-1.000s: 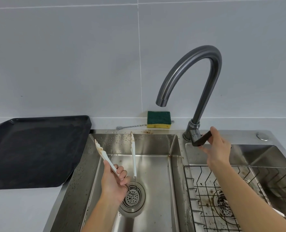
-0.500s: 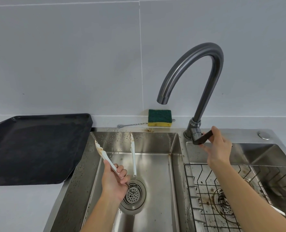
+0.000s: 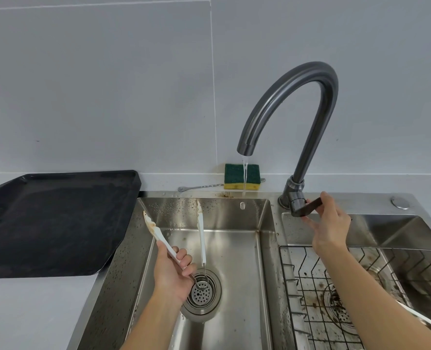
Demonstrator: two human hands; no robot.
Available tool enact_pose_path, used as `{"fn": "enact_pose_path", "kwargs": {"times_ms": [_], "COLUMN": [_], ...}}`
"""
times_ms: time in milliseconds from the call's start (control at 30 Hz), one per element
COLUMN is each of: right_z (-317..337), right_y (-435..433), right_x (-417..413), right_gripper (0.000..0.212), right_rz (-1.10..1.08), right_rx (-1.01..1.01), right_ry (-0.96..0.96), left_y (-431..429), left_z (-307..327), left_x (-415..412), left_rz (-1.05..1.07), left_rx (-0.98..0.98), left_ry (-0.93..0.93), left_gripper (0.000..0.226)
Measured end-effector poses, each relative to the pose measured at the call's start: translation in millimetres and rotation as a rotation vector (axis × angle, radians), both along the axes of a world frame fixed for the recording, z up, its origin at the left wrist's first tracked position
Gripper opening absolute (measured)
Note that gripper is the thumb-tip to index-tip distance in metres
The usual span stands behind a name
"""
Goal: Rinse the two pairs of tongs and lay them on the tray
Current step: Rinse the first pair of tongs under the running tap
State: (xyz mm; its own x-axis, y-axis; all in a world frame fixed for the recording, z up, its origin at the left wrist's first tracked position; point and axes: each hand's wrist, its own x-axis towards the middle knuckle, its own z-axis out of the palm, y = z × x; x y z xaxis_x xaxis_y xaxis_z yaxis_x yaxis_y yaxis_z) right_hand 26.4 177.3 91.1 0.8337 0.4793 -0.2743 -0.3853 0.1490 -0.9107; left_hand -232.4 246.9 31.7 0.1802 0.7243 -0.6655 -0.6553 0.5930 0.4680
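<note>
Left hand (image 3: pixel 170 270) closed round one arm of a pair of white-armed tongs with a wire spring loop (image 3: pixel 201 238), held low inside the left steel sink basin (image 3: pixel 265 248); arms splayed open, stained tips pointing up and away toward the back wall, loop hanging just over the perforated drain strainer (image 3: pixel 201 290). Right hand (image 3: pixel 329 224) pinched on the dark flat lever (image 3: pixel 310 207) of the grey gooseneck tap (image 3: pixel 295 97), thumb under, fingers over. Thin stream of water (image 3: pixel 245 178) falling from the spout toward the rear of the left basin.

Key relation: stream to the right of and beyond the tong tips, not touching either. Long axis of the tongs roughly front to back, so probably a shift rightward and away needed to bring the soiled tips under the flow. Left hand clearly the nearer one for that; right hand occupied at the lever.

Black rectangular baking tray (image 3: pixel 57 218) on the counter left of the sink, well apart from the tongs. Second pair not clearly identifiable; possibly the pale sliver behind the right forearm over the wire rack (image 3: pixel 310 286), too hidden to tell. Green-and-yellow sponge (image 3: pixel 234 176) against the wall behind the stream.
</note>
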Motion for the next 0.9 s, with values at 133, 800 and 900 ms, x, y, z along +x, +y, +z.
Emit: {"fn": "enact_pose_path", "kwargs": {"times_ms": [133, 800, 900], "right_z": [-0.7, -13.4, -18.0], "right_y": [-0.4, -3.2, -8.0], "right_x": [-0.2, 5.2, 3.6], "right_gripper": [0.033, 0.024, 0.028], "right_rz": [0.001, 0.038, -0.046], "right_rx": [-0.002, -0.141, -0.192], "right_ry": [-0.003, -0.123, -0.228], "left_y": [0.3, -1.3, -1.8], "left_z": [0.5, 5.3, 4.9], "left_x": [-0.5, -0.3, -0.6], "left_rz": [0.001, -0.012, -0.020], "left_rx": [0.001, 0.008, 0.008], "left_ry": [-0.003, -0.022, -0.033], "left_gripper": [0.045, 0.046, 0.047]}}
